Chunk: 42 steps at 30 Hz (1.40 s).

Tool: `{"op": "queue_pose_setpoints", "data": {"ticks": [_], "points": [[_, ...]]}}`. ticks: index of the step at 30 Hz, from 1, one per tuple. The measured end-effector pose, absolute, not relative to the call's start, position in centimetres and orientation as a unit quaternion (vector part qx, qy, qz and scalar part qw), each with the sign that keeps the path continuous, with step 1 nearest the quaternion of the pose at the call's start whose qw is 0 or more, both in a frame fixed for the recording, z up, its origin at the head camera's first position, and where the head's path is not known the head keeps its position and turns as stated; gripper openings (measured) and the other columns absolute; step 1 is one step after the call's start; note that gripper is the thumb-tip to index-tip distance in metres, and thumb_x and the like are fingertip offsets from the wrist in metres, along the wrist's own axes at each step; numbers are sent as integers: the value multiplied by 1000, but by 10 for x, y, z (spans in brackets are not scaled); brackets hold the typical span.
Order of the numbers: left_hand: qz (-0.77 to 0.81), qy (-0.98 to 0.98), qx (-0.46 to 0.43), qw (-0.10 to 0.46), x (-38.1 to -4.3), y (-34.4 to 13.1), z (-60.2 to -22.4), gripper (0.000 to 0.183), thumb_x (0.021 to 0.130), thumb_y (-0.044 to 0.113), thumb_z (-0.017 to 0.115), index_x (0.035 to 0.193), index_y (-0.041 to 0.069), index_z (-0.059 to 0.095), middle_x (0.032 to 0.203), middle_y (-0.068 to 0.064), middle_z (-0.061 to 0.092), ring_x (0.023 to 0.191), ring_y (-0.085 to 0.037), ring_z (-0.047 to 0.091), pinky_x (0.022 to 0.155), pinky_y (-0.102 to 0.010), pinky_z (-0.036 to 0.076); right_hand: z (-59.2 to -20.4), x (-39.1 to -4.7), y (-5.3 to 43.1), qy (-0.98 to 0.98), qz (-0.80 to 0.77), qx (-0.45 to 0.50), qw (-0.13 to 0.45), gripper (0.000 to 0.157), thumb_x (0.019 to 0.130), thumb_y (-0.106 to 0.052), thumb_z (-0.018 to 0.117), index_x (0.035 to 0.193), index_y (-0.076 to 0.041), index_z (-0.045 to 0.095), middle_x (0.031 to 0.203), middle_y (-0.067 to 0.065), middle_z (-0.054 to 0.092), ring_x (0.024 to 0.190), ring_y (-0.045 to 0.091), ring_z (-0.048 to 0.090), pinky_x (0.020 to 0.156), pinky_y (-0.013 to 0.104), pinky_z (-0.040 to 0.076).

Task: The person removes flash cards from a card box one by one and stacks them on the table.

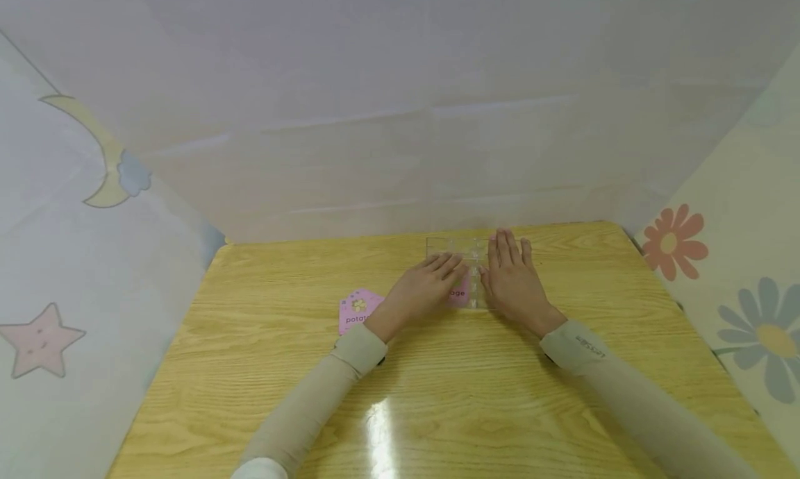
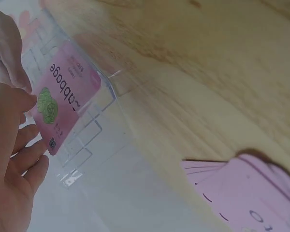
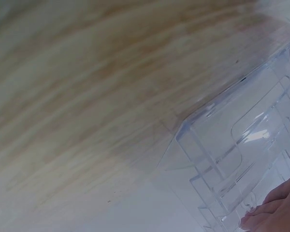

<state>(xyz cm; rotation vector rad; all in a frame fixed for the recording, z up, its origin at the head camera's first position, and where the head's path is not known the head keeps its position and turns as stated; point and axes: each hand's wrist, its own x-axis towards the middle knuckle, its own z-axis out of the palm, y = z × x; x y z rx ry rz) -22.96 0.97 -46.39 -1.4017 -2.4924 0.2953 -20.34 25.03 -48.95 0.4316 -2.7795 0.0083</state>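
Observation:
A clear plastic holder (image 1: 473, 295) with stepped rails stands near the far edge of the table. A pink card (image 2: 72, 89) printed "cabbage", with a green cabbage picture, sits in its left side, behind a transparent lip. My left hand (image 1: 425, 286) reaches over this card and hides most of it in the head view; its fingertips lie right at the card's edge in the left wrist view. Over the holder's right part lies my right hand (image 1: 514, 279), its fingers straight and pointing away. Only empty clear rails (image 3: 222, 169) show beside its fingertips in the right wrist view.
A fanned pile of pink cards (image 1: 356, 314), the top one printed "potato", lies on the wooden table (image 1: 450, 409) left of the left wrist. Behind the table rises a pale wall sheet (image 1: 375, 166). Decorated side panels flank it, with a star (image 1: 42, 340) and flowers (image 1: 675, 243).

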Motion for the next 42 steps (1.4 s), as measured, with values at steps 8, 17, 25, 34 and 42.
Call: {"op": "queue_pose_setpoints", "data": {"ticks": [8, 17, 25, 34, 42], "points": [[131, -853, -488, 134, -231, 11, -467, 54, 111, 15, 52, 163, 11, 38, 168, -7, 41, 155, -22, 44, 130, -35, 34, -492, -204, 250, -971, -5, 155, 180, 70, 110, -31, 45, 156, 18, 29, 164, 39, 30, 157, 52, 29, 127, 71, 24], [137, -852, -486, 135, -232, 13, -468, 52, 112, 17, 51, 162, 9, 40, 167, -8, 43, 153, -21, 46, 127, -34, 37, -491, -203, 250, -970, -12, 154, 186, 69, 110, -31, 46, 156, 18, 31, 163, 39, 33, 155, 52, 32, 126, 71, 26], [124, -853, -487, 143, -232, 13, -471, 49, 112, 16, 49, 160, 9, 44, 164, -8, 48, 151, -21, 49, 125, -34, 41, -492, -203, 250, -971, -15, 154, 184, 70, 110, -32, 45, 156, 19, 30, 163, 39, 34, 156, 51, 31, 127, 70, 25], [126, -848, -494, 143, -231, 12, -469, 49, 111, 14, 52, 159, 8, 45, 162, -8, 50, 148, -20, 52, 121, -31, 46, -492, -203, 251, -968, -13, 160, 193, 70, 110, -31, 46, 156, 19, 31, 162, 39, 34, 155, 52, 32, 126, 71, 26], [109, -852, -494, 133, -229, 12, -470, 48, 111, 14, 53, 158, 8, 47, 161, -7, 51, 149, -19, 52, 121, -30, 45, -491, -202, 250, -972, -2, 154, 177, 70, 111, -33, 44, 157, 18, 28, 165, 39, 30, 157, 52, 27, 127, 71, 23]]}}
